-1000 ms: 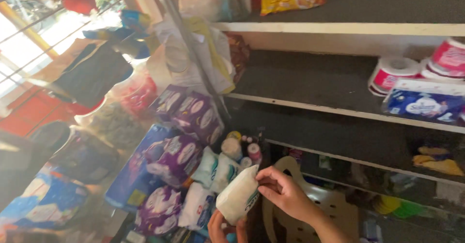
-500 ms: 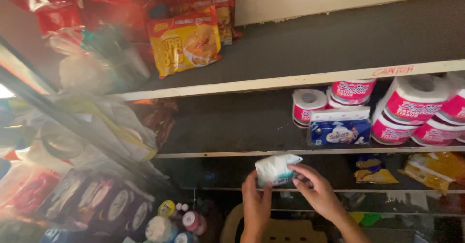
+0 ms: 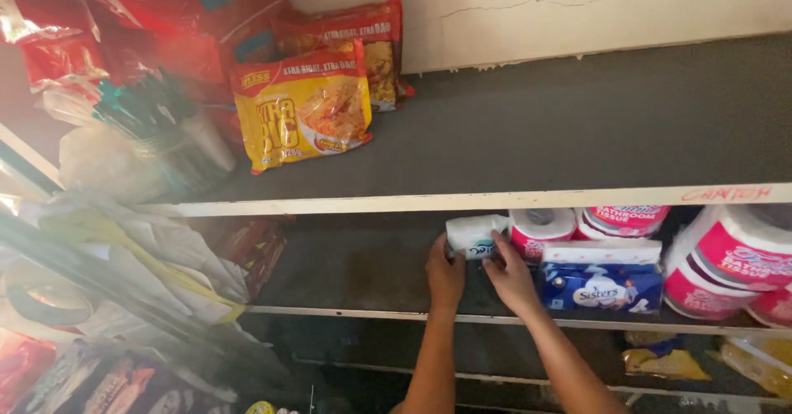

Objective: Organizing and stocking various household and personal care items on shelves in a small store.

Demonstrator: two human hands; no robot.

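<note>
Head view shows left hand (image 3: 445,274) and right hand (image 3: 507,272) gripping a white tissue pack (image 3: 474,235), which could topple the pink-wrapped roll (image 3: 540,231) just right if crowded.

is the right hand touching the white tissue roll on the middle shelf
Touching. The head view shows the right hand with its fingers laid over the lower right side of the white tissue roll, no gap visible between them. The left hand reaches up beneath it.

Dim, shadowed shelves; hazy glare and blur at left edge
</note>
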